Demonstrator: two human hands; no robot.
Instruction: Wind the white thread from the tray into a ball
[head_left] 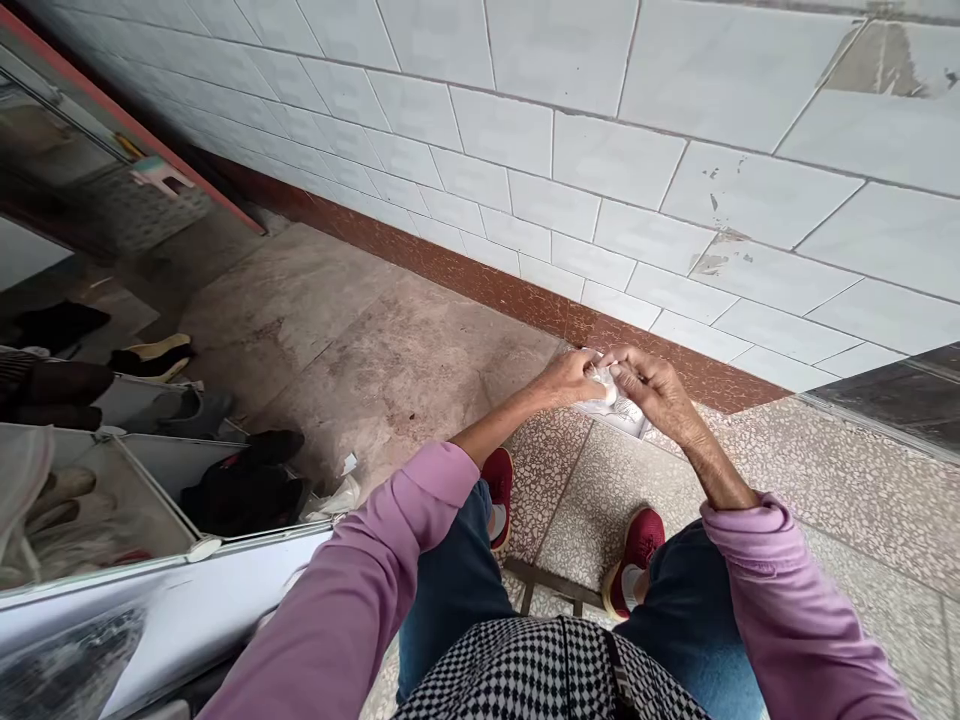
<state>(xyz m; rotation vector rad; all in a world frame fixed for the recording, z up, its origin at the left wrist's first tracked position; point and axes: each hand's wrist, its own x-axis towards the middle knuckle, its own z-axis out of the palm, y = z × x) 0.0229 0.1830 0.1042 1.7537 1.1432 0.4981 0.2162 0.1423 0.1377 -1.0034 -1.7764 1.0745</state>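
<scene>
Both of my hands meet in front of me, low over the floor near the wall. My left hand (574, 380) curls round a small white, rounded thing with a thin clear film about it (604, 386); its exact kind is too small to make out. Thumb and fingers of my right hand (649, 384) pinch at the upper right side of the same white thing. Behind and below the hands is a flat pale sheet or packet (628, 418) with dark print. Whether it lies on the floor or is held, I cannot tell.
A white-tiled wall (517, 170) with a brown skirting runs across the front. At my left stands a shoe rack (161, 500) with shoes and bags. Paper scraps (349, 464) lie on the floor. My red shoes (643, 545) are below me, and a pink stool (161, 175) stands far left.
</scene>
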